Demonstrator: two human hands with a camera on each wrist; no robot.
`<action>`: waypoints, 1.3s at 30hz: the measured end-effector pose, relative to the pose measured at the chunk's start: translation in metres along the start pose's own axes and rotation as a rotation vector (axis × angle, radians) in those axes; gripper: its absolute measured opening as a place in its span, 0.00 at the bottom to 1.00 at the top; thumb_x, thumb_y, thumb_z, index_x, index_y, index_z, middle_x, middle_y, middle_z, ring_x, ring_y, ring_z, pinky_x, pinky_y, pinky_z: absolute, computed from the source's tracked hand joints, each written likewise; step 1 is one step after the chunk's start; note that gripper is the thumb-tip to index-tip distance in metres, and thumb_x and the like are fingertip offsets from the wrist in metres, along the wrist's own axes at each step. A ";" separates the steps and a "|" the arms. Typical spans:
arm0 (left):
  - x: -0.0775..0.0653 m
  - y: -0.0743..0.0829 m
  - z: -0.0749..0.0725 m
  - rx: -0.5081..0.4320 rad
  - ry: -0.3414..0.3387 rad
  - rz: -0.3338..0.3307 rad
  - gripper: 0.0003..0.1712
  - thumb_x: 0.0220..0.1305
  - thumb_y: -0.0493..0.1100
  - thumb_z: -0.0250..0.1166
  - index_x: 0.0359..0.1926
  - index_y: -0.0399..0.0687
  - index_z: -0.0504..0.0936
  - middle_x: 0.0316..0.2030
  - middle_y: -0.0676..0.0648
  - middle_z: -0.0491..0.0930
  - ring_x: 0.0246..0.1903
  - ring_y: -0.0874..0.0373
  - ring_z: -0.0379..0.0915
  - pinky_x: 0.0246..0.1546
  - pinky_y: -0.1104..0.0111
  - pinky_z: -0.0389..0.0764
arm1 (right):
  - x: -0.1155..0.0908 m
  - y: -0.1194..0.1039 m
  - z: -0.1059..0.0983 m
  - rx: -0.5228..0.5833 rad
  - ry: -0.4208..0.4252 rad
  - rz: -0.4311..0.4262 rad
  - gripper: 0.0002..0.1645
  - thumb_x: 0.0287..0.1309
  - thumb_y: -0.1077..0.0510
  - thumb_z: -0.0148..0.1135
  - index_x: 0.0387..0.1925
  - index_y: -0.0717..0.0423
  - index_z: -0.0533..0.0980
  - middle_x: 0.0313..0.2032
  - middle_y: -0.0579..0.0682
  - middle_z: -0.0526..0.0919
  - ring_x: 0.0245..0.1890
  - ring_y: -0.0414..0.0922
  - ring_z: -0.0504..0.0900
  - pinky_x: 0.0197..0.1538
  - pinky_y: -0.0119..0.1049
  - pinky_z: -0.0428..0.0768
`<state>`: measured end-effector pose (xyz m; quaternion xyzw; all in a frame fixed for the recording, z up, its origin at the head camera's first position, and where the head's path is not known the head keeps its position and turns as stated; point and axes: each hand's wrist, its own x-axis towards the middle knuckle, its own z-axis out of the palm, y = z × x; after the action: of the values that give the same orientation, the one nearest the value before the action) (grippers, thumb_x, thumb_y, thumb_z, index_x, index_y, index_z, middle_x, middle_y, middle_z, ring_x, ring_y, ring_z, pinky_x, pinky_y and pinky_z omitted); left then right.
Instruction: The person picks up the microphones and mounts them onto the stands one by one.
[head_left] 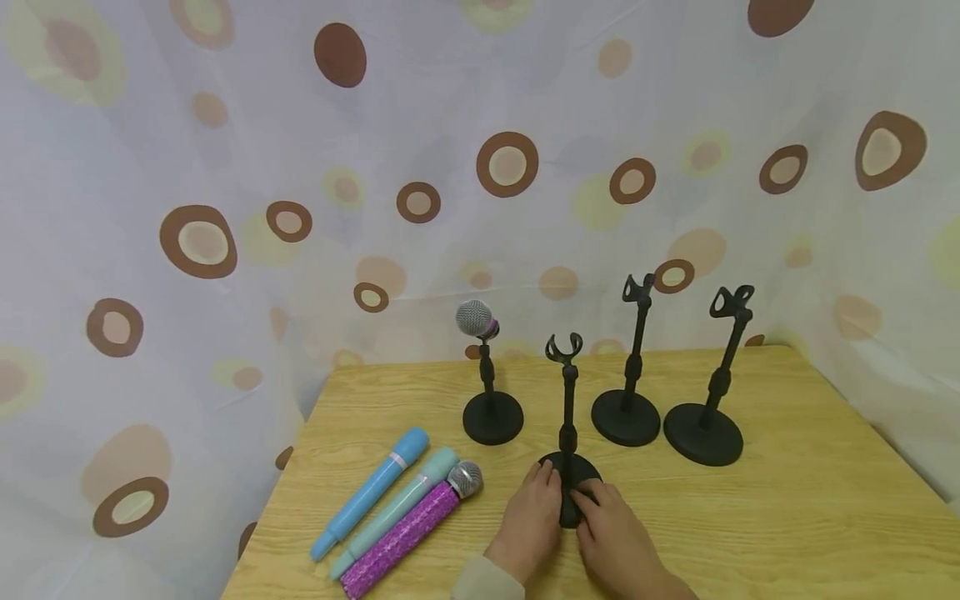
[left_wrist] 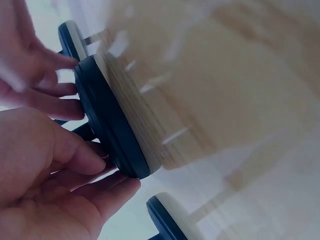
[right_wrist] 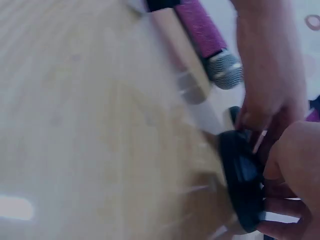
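A black desktop microphone stand (head_left: pixel 567 425) with a round base and an empty forked clip stands at the table's front. My left hand (head_left: pixel 531 512) grips the left side of its base, and my right hand (head_left: pixel 617 533) holds the right side. In the left wrist view the dark base (left_wrist: pixel 112 120) shows edge-on, with fingertips of both hands at its rim. The right wrist view shows the base (right_wrist: pixel 241 182) too, with the fingers partly hidden behind it. Left of my hands lie a purple glitter microphone (head_left: pixel 405 537), a mint microphone (head_left: pixel 397 510) and a blue microphone (head_left: pixel 371 492).
Behind my left hand, another stand (head_left: pixel 492 417) carries a silver-headed microphone (head_left: pixel 476 318). Two more stands with empty clips, one tall stand (head_left: pixel 627 415) and one leaning stand (head_left: pixel 703 433), are at the back right. A dotted curtain (head_left: pixel 450 167) hangs behind the wooden table (head_left: pixel 810 500).
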<state>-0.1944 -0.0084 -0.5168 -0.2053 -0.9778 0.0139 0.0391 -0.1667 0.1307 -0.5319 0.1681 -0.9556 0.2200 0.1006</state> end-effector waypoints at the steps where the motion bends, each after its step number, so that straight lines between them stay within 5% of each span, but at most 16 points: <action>1: -0.001 0.001 0.000 -0.008 -0.003 0.000 0.26 0.63 0.40 0.68 0.62 0.43 0.76 0.63 0.45 0.75 0.65 0.54 0.71 0.61 0.72 0.75 | 0.001 0.001 -0.002 0.025 0.009 0.008 0.19 0.58 0.65 0.64 0.52 0.67 0.80 0.52 0.56 0.78 0.54 0.53 0.78 0.57 0.50 0.80; 7: -0.004 0.005 0.002 -0.050 -0.038 0.004 0.28 0.62 0.41 0.69 0.63 0.43 0.75 0.65 0.45 0.73 0.66 0.54 0.70 0.61 0.71 0.76 | 0.006 0.013 -0.002 0.053 0.067 -0.020 0.23 0.60 0.62 0.67 0.55 0.71 0.77 0.60 0.63 0.76 0.61 0.59 0.77 0.59 0.51 0.79; 20: -0.014 0.003 -0.004 -0.105 0.059 0.044 0.25 0.60 0.35 0.69 0.59 0.39 0.78 0.62 0.43 0.76 0.63 0.52 0.73 0.57 0.69 0.80 | 0.000 0.009 0.003 0.022 0.076 0.034 0.28 0.60 0.54 0.68 0.57 0.67 0.77 0.63 0.59 0.75 0.62 0.56 0.77 0.59 0.50 0.79; 30: -0.028 -0.008 -0.003 -0.160 -0.101 0.082 0.28 0.69 0.40 0.62 0.68 0.41 0.70 0.70 0.43 0.66 0.70 0.49 0.64 0.64 0.64 0.75 | -0.004 0.004 0.012 0.051 0.030 0.093 0.28 0.61 0.53 0.68 0.58 0.66 0.77 0.63 0.58 0.75 0.62 0.55 0.77 0.58 0.50 0.80; 34: -0.038 -0.014 -0.004 -0.252 -0.146 0.091 0.30 0.71 0.42 0.59 0.71 0.42 0.66 0.71 0.41 0.63 0.71 0.48 0.62 0.65 0.61 0.73 | -0.005 0.004 0.012 0.057 0.008 0.117 0.28 0.61 0.52 0.67 0.58 0.65 0.77 0.64 0.58 0.74 0.63 0.55 0.77 0.58 0.51 0.80; 39: -0.052 -0.030 -0.017 -0.418 -0.031 -0.005 0.25 0.70 0.38 0.57 0.67 0.43 0.71 0.67 0.40 0.69 0.66 0.47 0.69 0.62 0.55 0.76 | -0.004 0.005 0.009 0.072 0.001 0.123 0.29 0.62 0.50 0.66 0.59 0.64 0.77 0.65 0.57 0.73 0.63 0.55 0.76 0.59 0.51 0.79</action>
<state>-0.1579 -0.0562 -0.5024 -0.2063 -0.9604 -0.1864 -0.0193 -0.1656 0.1320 -0.5432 0.1124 -0.9556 0.2601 0.0814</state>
